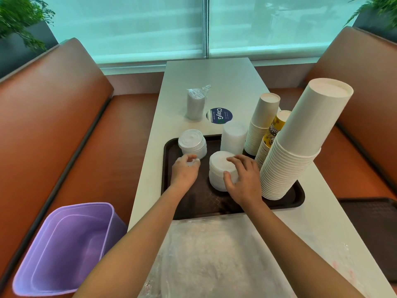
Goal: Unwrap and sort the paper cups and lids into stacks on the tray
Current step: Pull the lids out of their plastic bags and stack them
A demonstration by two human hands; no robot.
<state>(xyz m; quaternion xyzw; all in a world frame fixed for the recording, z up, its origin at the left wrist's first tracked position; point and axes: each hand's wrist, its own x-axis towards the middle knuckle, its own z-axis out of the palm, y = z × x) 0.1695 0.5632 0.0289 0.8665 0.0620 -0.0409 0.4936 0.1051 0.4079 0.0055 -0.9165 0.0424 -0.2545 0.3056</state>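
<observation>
Fingers of the right hand [240,179] curl round the short upright stack of white plastic lids [221,171] mid-way on the dark brown tray [296,194], directly beneath it, while the left hand [185,168], just left, pinches something small and white

— What lettering can be read?

— "ClayG" is read in white on a round dark-blue sticker [219,116] fixed to the table [232,78], centre of the frame; the word is cut off by a lid stack, and the smaller line beside it cannot be made out.

— Anything else?

— Dark print is noted on a yellow cup [276,127], centre right, but only fragments are shown and it cannot be read.
</observation>
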